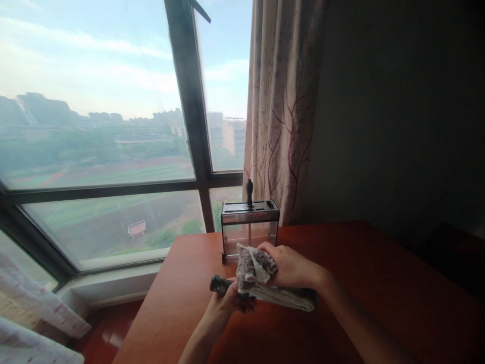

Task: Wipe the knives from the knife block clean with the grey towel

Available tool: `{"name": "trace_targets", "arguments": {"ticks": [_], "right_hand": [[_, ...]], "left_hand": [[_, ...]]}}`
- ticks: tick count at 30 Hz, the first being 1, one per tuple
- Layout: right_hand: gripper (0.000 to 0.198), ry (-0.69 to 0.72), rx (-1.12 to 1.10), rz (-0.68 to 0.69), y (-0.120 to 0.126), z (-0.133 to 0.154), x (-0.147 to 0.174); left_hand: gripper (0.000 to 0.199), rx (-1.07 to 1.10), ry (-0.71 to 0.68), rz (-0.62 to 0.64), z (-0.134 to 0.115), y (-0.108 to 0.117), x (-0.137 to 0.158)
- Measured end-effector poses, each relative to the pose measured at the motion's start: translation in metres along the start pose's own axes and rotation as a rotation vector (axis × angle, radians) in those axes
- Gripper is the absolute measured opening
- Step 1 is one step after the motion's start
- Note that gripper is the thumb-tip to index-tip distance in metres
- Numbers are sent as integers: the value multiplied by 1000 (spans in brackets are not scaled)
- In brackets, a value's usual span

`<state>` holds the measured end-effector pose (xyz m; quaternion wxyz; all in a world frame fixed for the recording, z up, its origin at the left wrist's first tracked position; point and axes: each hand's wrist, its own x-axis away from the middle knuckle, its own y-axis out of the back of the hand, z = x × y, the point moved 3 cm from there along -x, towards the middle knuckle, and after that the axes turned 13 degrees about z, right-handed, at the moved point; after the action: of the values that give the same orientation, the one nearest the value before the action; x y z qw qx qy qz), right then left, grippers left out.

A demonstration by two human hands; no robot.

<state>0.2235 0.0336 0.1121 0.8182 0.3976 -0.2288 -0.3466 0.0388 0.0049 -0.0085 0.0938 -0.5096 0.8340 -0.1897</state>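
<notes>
from my remote view, two bare hands hold a dark handle (220,284) and a fluffy grey cloth (247,268) over a reddish table (182,275).
my left hand (226,302) is wrapped around the handle; my right hand (291,265) grips the cloth, bunched just beside it. beyond them stands a clear-sided box (250,216), near a window (204,178).

No text, label, brand, number or sign can be read anywhere, whether on the clear box (242,221), the cloth (248,266) or the black handle (219,284).
</notes>
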Motion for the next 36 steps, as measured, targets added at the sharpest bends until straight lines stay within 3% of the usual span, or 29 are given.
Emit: {"name": "trace_targets", "arguments": {"ticks": [4,12,18,27,36], "right_hand": [[46,-104,-6,1,7,-22,10],[36,-142,-101,-76,18,-46,24],[22,-119,6,-48,22,-33,28],[13,-43,281,-7,20,-13,15],[25,26,346,9,-7,20,-10]], "left_hand": [[49,20,-24,-43,-8,6,2],[47,77,24,-75,-13,9,1],[52,125,121,-22,-10,10,3],[44,192,117,78,-1,8,3],[48,306,156,21,16,9,-3]]}}
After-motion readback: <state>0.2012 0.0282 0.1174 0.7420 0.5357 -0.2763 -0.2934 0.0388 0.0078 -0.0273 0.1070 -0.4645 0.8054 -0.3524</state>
